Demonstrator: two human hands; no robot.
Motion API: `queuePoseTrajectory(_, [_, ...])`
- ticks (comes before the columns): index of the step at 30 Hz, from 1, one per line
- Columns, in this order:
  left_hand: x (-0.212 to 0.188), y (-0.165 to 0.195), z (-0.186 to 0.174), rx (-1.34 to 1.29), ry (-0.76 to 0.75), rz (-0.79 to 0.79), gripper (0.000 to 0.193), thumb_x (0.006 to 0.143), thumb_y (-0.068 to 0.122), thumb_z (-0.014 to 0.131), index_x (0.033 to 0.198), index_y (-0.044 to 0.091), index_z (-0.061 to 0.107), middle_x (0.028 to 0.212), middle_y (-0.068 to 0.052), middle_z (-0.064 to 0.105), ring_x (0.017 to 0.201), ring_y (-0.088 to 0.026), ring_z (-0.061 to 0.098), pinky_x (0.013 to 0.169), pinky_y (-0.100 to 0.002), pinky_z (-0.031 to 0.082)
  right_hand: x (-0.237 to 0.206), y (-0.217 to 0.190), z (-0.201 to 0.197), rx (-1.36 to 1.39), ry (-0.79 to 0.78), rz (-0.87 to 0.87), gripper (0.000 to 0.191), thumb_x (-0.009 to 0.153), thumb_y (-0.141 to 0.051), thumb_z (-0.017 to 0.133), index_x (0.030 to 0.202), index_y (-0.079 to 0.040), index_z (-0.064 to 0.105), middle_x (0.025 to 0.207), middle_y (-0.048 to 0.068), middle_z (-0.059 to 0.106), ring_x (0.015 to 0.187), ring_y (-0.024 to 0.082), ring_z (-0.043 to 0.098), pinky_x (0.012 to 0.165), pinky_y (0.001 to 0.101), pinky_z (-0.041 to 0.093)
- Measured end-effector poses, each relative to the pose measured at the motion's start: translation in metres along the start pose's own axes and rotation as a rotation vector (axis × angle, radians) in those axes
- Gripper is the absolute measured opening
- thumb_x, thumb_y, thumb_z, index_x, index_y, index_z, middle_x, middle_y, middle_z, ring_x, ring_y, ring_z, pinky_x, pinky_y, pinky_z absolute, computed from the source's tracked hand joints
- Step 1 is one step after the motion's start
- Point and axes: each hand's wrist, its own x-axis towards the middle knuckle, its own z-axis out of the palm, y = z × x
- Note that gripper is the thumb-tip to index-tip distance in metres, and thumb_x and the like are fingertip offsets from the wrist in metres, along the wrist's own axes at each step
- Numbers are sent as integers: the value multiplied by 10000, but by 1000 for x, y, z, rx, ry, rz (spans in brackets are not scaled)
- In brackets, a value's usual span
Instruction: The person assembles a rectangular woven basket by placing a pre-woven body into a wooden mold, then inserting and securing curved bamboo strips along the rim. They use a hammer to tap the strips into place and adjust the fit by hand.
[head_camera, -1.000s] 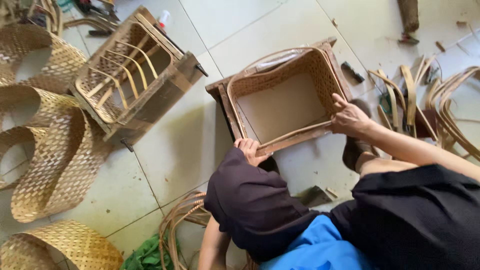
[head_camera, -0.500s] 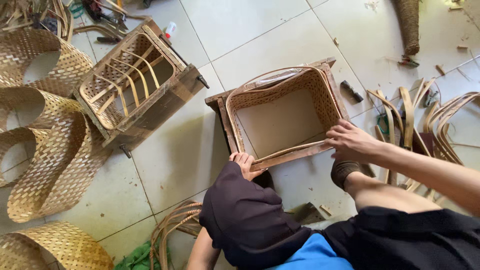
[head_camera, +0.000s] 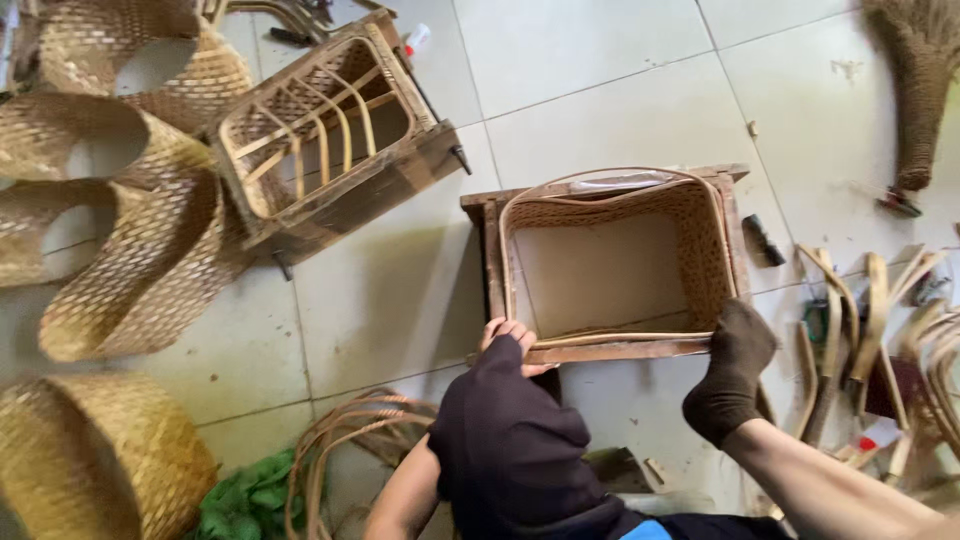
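A rectangular woven rattan basket (head_camera: 700, 250) sits inside a wooden frame (head_camera: 610, 352) on the tiled floor, its opening facing up. My left hand (head_camera: 510, 337) reaches past my bent knee in dark cloth (head_camera: 505, 440); its fingers curl over the frame's near left corner. My right hand is out of sight. A foot in a dark sock (head_camera: 735, 375) presses against the frame's near right corner, with the bare leg running off to the lower right.
A second wooden frame with a half-woven basket (head_camera: 320, 140) lies tilted at upper left. Woven rattan shells (head_camera: 120, 250) pile along the left edge. Rattan coils (head_camera: 350, 440), green cloth (head_camera: 250, 500), bent strips and tools (head_camera: 870, 330) and a broom (head_camera: 915, 90) lie around.
My right hand has left the basket's near right edge and gone out of view. The socked foot now rests at that corner. The left hand stays on the near left corner.
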Motion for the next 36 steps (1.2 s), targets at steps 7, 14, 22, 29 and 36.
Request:
queuePoseTrajectory(7, [-17,2,12,-2,-49,31,598,740,625,809,993,94,696,1038,-76,655,1132,-263,592,1092,-470,356,-24,89,-28,-76,-212,185,290,1047,-187,500,1261,-117,684,1247,93,701,1178,270,647,1046,413,484])
queuePoseTrajectory(14, [-23,10,16,6,34,12,563,742,595,831,1003,113,703,1068,-60,660,1148,-249,578,1105,-459,352,-99,155,-304,-1610,425,518,308,1018,-139,528,1302,-107,643,1264,145,669,1165,319,632,984,431,517])
queuePoseTrajectory(22, [-30,14,24,17,-200,-150,639,685,622,797,1082,128,713,1150,-47,667,1245,-233,538,1159,-464,265,-162,211,-358,-2020,142,293,214,1029,-221,655,1191,-81,639,1091,105,652,987,254,639,859,399,555])
queuePoseTrajectory(29, [-29,17,15,14,-162,-147,625,694,578,834,1084,108,700,1140,-46,659,1239,-235,555,1162,-471,311,-133,208,-382,-2041,281,392,170,1030,-91,618,1195,-128,638,1122,66,643,986,241,600,838,365,547])
queuePoseTrajectory(36, [-11,24,-18,-54,-87,-78,528,722,507,842,1009,84,709,1045,-78,668,1127,-268,594,1115,-498,357,-163,203,-358,-2057,206,308,261,918,-6,635,1159,-105,652,1064,92,599,987,252,589,852,387,527])
